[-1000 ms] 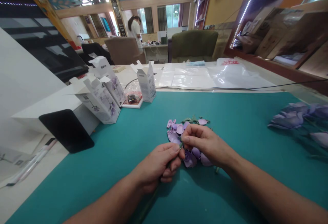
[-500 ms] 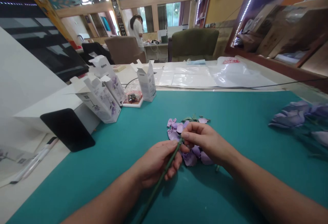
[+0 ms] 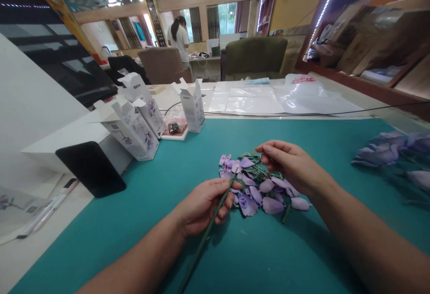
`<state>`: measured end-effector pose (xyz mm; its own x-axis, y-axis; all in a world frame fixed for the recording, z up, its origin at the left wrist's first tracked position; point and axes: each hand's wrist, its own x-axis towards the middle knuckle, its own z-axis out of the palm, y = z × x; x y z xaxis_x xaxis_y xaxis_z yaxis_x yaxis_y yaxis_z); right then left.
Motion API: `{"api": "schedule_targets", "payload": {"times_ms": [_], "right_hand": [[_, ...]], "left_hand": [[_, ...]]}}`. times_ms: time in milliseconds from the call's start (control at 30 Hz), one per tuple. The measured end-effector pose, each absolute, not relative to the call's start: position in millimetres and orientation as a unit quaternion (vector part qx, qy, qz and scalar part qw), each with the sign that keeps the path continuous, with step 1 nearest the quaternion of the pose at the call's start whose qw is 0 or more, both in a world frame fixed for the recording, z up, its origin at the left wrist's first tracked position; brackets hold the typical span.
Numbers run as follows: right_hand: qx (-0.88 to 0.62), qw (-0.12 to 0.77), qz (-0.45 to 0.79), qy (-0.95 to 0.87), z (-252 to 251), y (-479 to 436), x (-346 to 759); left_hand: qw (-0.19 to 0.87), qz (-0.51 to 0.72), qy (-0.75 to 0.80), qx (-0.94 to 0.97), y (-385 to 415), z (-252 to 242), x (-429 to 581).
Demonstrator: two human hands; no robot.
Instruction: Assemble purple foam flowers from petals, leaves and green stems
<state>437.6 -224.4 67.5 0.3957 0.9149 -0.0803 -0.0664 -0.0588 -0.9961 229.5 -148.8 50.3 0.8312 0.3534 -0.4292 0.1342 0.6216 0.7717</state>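
My left hand (image 3: 210,204) is closed around a long green artificial flower stem (image 3: 205,235), which slants from the lower edge up to its fingertips. Small green leaf pieces sit near the stem's upper end. Beyond the fingers lies a pile of purple plastic petals (image 3: 255,195), mixed with green leaf parts (image 3: 260,170). My right hand (image 3: 282,162) hovers over the far right side of this pile, thumb and forefinger pinched together. Whatever is between those fingertips, if anything, is too small to make out.
Several white printed boxes (image 3: 132,128) stand at the left behind a black tablet-like panel (image 3: 90,168). Purple artificial flowers (image 3: 383,150) lie on the right of the green mat (image 3: 319,137). Clear plastic bags (image 3: 251,99) lie along the back. A person (image 3: 179,38) stands in the background.
My right hand has left the stem's upper end and moved right and slightly up, over the pile's far side, uncovering petals. My left hand still holds the stem in nearly the same place.
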Motion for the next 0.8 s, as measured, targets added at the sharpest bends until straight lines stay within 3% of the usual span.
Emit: {"api": "schedule_targets", "payload": {"times_ms": [433,567,800], "right_hand": [[-0.648,0.581,0.304,-0.388,83.0,-229.9,454.3],[-0.731,0.485,0.195,-0.439,82.7,-229.9,462.3],[-0.828,0.225,0.019,-0.513,52.8,-221.1,485.1]], "left_hand": [[0.846,0.076,0.275,0.449,-150.6,53.1,231.3],[0.844,0.093,0.284,0.446,-148.2,54.0,231.4],[0.838,0.107,0.299,0.445,-145.1,58.0,231.3]]}}
